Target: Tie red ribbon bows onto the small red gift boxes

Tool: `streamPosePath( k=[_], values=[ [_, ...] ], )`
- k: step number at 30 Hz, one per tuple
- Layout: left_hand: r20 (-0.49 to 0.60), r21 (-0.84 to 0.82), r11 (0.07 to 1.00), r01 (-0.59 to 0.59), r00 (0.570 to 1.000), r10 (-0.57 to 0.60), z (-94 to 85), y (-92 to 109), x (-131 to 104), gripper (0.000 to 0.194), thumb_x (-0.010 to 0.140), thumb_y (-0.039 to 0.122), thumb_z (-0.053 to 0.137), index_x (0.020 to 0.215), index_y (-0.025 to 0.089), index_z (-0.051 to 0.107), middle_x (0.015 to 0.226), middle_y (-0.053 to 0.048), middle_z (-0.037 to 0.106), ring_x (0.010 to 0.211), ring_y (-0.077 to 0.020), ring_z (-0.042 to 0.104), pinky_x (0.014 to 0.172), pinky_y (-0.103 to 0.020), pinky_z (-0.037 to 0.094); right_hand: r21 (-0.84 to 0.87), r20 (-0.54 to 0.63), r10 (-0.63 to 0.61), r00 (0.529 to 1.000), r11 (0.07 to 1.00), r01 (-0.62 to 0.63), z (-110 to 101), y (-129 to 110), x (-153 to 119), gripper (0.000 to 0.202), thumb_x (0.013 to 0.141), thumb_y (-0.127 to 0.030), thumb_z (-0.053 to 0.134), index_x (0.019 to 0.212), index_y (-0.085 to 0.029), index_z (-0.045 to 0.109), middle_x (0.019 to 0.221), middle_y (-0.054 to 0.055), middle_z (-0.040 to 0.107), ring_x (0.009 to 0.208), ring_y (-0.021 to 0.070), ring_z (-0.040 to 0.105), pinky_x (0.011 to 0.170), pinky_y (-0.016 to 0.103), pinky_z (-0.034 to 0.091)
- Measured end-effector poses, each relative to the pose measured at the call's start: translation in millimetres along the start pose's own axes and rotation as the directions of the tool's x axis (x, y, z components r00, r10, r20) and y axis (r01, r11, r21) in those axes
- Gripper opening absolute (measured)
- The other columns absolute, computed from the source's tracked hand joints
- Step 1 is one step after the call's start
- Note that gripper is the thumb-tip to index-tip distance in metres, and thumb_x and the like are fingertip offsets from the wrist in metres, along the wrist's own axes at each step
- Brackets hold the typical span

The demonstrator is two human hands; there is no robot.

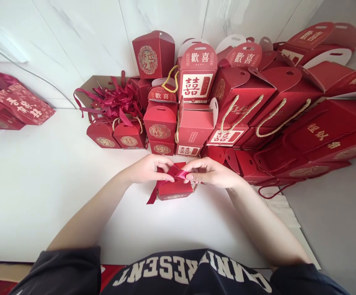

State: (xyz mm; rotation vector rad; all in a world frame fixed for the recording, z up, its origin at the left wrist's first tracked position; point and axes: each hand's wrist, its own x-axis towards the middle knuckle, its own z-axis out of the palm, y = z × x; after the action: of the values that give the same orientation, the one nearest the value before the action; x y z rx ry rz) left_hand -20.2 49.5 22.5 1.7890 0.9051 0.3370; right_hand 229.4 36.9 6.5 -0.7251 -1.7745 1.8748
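Note:
A small red gift box (175, 189) with gold print stands on the white table in front of me. Across its top lies a dark pink satin ribbon (182, 174), bunched into what looks like a bow or knot, with one tail hanging over the left front side. My left hand (153, 169) pinches the ribbon from the left, thumb and fingers close together. From the right, my right hand (207, 171) grips the ribbon's other part between thumb and fingertips. A twisted gold cord (195, 187) shows at the box's right side.
Stacked red gift boxes (161, 128) line the back against the tiled wall. Loose ribbons (116, 98) spill from a carton at the back left. Large red bags (322, 135) crowd the right side. More red boxes (12, 102) sit at far left. The white table (42, 184) spreads around my arms.

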Motion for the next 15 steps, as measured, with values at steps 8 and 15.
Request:
streamPosePath(
  k=[8, 15],
  values=[
    [0.020, 0.065, 0.996, -0.065, 0.998, 0.063, 1.3, 0.2, 1.3, 0.026, 0.078, 0.034, 0.074, 0.096, 0.014, 0.074, 0.091, -0.005, 0.074, 0.086, -0.0190, 0.067, 0.076, -0.027, 0.050, -0.378, -0.093, -0.214, 0.972, 0.911, 0.165, 24.6, 8.2, 10.6, 0.029, 0.096, -0.022, 0.053, 0.121, -0.022, 0.067, 0.118, 0.004, 0.071, 0.102, 0.0194, 0.067, 0.091, 0.033, 0.051],
    [-0.011, 0.058, 0.996, -0.061, 0.998, 0.062, 4.7, -4.3, 2.3, 0.020, 0.088, 0.031, 0.063, 0.090, 0.014, 0.073, 0.084, -0.005, 0.074, 0.078, -0.0171, 0.068, 0.070, -0.026, 0.050, -0.595, -0.170, -0.253, 0.952, 0.797, 0.105, 30.6, -4.7, 3.7, 0.024, 0.095, -0.032, 0.058, 0.117, -0.025, 0.064, 0.101, 0.002, 0.073, 0.081, 0.0174, 0.066, 0.075, 0.030, 0.050]
  ],
)
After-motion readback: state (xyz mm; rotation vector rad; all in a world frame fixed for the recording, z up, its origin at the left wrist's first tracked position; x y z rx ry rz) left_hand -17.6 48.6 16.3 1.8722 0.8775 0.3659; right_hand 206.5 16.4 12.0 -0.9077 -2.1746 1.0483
